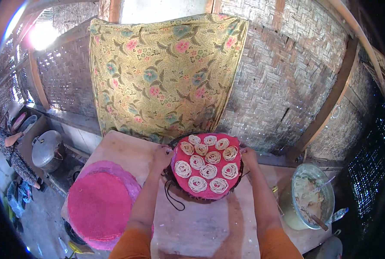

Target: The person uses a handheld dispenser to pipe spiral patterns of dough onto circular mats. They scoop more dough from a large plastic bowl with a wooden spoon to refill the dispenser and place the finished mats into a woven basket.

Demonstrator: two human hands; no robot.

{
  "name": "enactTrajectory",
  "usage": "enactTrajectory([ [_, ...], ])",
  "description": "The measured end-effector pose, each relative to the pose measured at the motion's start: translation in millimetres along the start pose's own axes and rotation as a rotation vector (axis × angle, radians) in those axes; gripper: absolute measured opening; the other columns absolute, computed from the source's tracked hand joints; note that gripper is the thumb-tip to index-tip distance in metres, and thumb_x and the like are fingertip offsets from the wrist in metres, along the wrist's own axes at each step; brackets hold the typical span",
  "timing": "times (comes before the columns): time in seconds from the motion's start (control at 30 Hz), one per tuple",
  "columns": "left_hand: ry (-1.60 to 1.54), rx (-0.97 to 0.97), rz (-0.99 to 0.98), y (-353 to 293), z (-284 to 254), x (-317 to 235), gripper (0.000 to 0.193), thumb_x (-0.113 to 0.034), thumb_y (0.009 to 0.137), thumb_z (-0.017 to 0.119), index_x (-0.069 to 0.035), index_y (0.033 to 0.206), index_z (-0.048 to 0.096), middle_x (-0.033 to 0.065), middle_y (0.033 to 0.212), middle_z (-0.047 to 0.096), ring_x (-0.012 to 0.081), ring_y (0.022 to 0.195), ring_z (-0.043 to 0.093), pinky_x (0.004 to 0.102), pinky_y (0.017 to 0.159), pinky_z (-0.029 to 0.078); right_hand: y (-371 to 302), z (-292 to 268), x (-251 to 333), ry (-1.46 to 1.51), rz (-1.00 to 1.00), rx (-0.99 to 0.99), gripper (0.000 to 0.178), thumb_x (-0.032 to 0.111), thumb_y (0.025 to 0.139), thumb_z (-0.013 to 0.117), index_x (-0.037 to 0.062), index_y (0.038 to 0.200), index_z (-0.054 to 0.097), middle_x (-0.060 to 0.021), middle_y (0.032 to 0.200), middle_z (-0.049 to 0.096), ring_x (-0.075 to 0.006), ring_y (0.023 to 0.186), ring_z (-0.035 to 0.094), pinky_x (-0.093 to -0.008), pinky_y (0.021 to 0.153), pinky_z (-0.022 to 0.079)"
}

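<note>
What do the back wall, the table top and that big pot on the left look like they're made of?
Wall: woven bamboo or reed strips, matte, plaited pattern visible. Table top: bare wood, worn and dusty pale. Pot: dull grey metal, probably aluminium, with soft sheen.

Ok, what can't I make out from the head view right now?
- Left hand and right hand: fingertips hidden behind the red round tray, so the grip is unclear.
- What lies under the tray: hidden by the tray and its noodle coils; only a dark rim shows.
- Bowl contents: pale, too blurred to identify.
- Pink mat stack: lower edge cut off by the left forearm and the fisheye rim.
</note>
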State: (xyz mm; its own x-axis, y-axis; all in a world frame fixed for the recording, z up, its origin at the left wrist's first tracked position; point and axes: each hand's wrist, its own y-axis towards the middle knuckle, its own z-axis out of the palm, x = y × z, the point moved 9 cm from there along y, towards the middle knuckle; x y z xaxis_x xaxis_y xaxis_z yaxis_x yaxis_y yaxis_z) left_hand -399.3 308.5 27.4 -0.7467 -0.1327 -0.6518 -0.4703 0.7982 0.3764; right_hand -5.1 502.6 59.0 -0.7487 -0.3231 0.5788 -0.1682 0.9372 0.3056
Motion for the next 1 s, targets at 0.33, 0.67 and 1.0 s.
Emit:
enactTrajectory([
  [0.33,0.010,-0.009,-0.118,2.7,34.3,41.7,0.030,-0.023,0.079,0.059,0.000,0.097,0.064,0.0166,0.110,0.056,0.0363,0.099,0.055,0.0451,0.088,0.044,6.1,69.3,-82.0,-0.251,0.090,0.115,0.017,0.023,0.081,0.061,0.0087,0.087,0.067,-0.0158,0.091,0.066,-0.0328,0.087,0.064,-0.0396,0.077,0.050],
  [0.67,-0.172,-0.223,-0.068,-28.9,-55.2,40.8,0.026,-0.021,0.078,0.065,0.001,0.092,0.063,0.0171,0.107,0.058,0.0351,0.095,0.058,0.0410,0.083,0.046,-64.2,6.5,-2.6,0.172,-0.095,-0.145,0.015,0.013,0.082,0.062,0.0036,0.093,0.066,-0.0123,0.086,0.066,-0.0238,0.078,0.064,-0.0355,0.073,0.050],
  [1.0,0.637,-0.166,-0.382,-289.4,-173.5,69.0,0.049,-0.031,0.085,0.058,-0.009,0.127,0.048,0.0173,0.139,0.037,0.0383,0.126,0.037,0.0575,0.099,0.031,-318.8,-40.8,-120.7,0.148,0.046,-0.011,0.016,0.012,0.086,0.058,-0.0018,0.095,0.059,-0.0154,0.091,0.059,-0.0277,0.089,0.056,-0.0366,0.080,0.045],
])
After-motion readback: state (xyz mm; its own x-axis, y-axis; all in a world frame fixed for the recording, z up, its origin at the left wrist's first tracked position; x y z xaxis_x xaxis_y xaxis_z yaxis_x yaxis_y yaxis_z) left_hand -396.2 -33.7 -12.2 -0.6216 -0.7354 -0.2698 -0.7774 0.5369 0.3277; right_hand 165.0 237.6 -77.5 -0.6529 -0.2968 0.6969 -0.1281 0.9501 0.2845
